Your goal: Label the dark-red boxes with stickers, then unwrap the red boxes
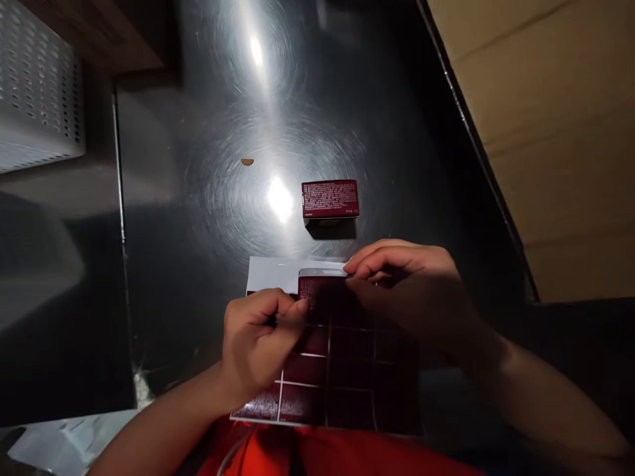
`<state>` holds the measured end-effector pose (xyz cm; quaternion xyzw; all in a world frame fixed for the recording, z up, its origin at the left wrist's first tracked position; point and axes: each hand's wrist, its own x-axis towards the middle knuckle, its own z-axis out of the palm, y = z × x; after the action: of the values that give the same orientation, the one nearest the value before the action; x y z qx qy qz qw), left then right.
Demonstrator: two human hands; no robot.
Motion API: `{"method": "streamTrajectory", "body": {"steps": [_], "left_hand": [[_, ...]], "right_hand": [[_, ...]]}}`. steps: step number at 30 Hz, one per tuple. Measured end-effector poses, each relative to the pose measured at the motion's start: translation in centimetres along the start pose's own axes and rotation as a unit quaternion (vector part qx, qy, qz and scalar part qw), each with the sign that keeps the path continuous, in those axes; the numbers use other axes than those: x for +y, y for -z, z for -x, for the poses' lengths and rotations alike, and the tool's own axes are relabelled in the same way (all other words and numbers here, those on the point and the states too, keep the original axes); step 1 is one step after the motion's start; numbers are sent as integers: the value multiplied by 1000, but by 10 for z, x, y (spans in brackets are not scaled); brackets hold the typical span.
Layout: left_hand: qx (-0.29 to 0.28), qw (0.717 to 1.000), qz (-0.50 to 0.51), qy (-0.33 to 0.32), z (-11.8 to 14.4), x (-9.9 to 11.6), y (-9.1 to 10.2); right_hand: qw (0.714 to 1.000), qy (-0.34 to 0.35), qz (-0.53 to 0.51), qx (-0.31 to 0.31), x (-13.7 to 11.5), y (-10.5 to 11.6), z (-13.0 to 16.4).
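Under a hard glare, I work with both hands at a dark metallic surface (397,132), bent over a dark red printed piece (322,291) with a pale upper edge. The piece sits between my hands, over the upper part of a sheet (302,404) ruled by pale lines into dark red rectangles; whether it is a label or a small carton, I cannot tell. My left hand (260,340) is curled, thumb and bent index finger pinching the piece at its left edge. My right hand (414,284) pinches the upper right corner between thumb and fingertips, the other fingers folded in. The sheet's white margin shows beyond my left knuckles, and its near edge lies by my red clothing (278,456). Just beyond the sheet, a small dark red box (330,198) stands apart from my hands, lines of pale print on the side towards me. Farther off, to its left, lies a brown half-round scrap (247,161). A white perforated basket (40,99) occupies the upper left, beside a brown carton (114,33); tan cardboard (560,152) fills the right, and crumpled clear plastic (59,439) shows at lower left.
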<state>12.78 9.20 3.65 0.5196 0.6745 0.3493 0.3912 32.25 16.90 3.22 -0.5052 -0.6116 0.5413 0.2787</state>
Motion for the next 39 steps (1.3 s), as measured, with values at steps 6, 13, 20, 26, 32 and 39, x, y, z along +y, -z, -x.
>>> {"method": "streamTrajectory", "body": {"steps": [6, 13, 20, 26, 32, 39], "left_hand": [[-2, 1000, 3, 6, -1, 1, 0], [4, 1000, 6, 12, 0, 0, -1], [7, 1000, 16, 24, -1, 2, -2], [10, 999, 12, 29, -2, 1, -2], [17, 999, 5, 41, -1, 0, -3], [16, 1000, -4, 24, -1, 1, -3]], "right_hand": [[1000, 7, 0, 2, 0, -1, 0], [1000, 10, 3, 7, 0, -1, 0], [1000, 14, 0, 7, 0, -1, 1], [1000, 21, 6, 9, 1, -2, 0], [999, 32, 12, 12, 2, -1, 1], [1000, 1, -9, 1, 2, -1, 0]]}}
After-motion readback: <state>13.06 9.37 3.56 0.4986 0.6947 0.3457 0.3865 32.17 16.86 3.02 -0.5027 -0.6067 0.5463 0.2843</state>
